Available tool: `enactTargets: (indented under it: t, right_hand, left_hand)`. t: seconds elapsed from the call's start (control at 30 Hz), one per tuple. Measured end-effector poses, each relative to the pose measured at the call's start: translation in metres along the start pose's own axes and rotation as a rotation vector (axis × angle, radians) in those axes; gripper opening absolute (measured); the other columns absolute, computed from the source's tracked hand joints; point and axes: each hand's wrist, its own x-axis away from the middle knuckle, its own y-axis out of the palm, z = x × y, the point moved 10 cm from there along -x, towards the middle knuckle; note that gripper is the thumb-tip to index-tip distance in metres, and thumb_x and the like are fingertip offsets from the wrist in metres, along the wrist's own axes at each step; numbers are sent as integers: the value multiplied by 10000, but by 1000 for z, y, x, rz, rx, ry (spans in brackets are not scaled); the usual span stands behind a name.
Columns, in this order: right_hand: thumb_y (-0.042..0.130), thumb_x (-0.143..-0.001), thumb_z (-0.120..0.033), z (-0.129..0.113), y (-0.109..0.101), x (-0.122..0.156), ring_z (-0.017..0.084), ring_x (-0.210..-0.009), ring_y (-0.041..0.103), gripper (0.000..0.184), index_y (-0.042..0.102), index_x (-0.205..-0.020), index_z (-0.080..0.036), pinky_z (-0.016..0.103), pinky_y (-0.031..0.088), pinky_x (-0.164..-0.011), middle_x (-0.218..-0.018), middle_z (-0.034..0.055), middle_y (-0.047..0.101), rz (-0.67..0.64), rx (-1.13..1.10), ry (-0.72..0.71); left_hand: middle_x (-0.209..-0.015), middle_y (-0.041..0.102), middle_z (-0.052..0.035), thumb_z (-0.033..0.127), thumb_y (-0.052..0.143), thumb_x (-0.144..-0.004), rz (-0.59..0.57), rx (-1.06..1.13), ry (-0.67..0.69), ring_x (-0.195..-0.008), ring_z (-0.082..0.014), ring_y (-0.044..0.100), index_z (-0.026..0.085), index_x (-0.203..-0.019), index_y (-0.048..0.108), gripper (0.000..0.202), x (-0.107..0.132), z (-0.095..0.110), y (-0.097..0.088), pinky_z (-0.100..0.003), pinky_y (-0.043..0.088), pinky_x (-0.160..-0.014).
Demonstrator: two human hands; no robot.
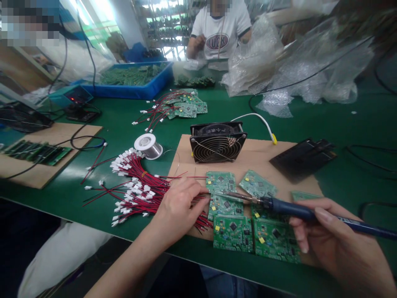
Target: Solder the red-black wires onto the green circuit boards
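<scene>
A: How many boards near the front edge of the table?

B: Six green circuit boards (233, 234) on a cardboard sheet (281, 155). The left hand (180, 209) pinches red wires (136, 188) against one board; the right hand (338, 244) grips the soldering iron (294, 211).

A: Which way does it lie?

B: Long axis across the table, tip leftward on the boards.

A: Farther back?

B: One fan (217, 142), one solder spool (149, 145), a green table (356, 124), a blue bin (136, 80), a seated person (221, 31).
</scene>
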Motion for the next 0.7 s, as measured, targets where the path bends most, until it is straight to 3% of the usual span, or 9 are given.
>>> enactTargets:
  t: [0.13,0.27,0.37,0.47,0.57,0.7]
  right_hand:
    - [862,-610,-375,-3,3,7,167,-406,562,235,744,-757,-235,216,468,-337,-583,79,659,73,-32,19]
    - [887,-543,-459,1,0,16,137,-407,550,311,721,-704,-252,167,440,-347,-555,58,638,219,-67,88]
    - [902,-483,-482,4,-3,13,162,-375,544,349,721,-675,-254,195,441,-319,-519,71,616,215,-50,92]
    - [905,-450,-457,8,-14,5,200,-318,518,355,730,-672,-242,258,432,-259,-511,91,607,199,-1,45]
    - [894,-419,-473,13,-29,1,235,-284,497,397,731,-685,-227,312,397,-207,-521,101,609,238,30,14]
    - [899,-418,-448,19,-33,0,236,-296,505,395,725,-695,-227,314,402,-229,-516,96,609,231,-23,14]
  left_hand:
    - [-938,663,-30,156,553,-923,150,-173,144,-904,-170,589,177,-933,643,93,12,9,-37,-323,437,-843]
    - [-889,657,-11,154,544,-928,96,-242,87,-849,-135,611,183,-950,635,97,37,-13,-60,-260,472,-798]
    - [-901,648,-15,175,527,-934,-50,-311,13,-820,-149,612,197,-969,633,114,56,-31,-56,-280,494,-763]
    - [-962,632,-35,175,512,-928,-137,-349,23,-846,-176,610,201,-1016,617,139,66,-35,-46,-315,517,-745]
    - [-966,620,-46,177,493,-934,-135,-398,90,-854,-204,605,197,-1008,604,134,67,-31,-38,-350,533,-717]
    - [-937,635,-64,146,445,-953,-63,-560,229,-809,-221,607,164,-994,597,159,69,-23,-34,-360,529,-657]
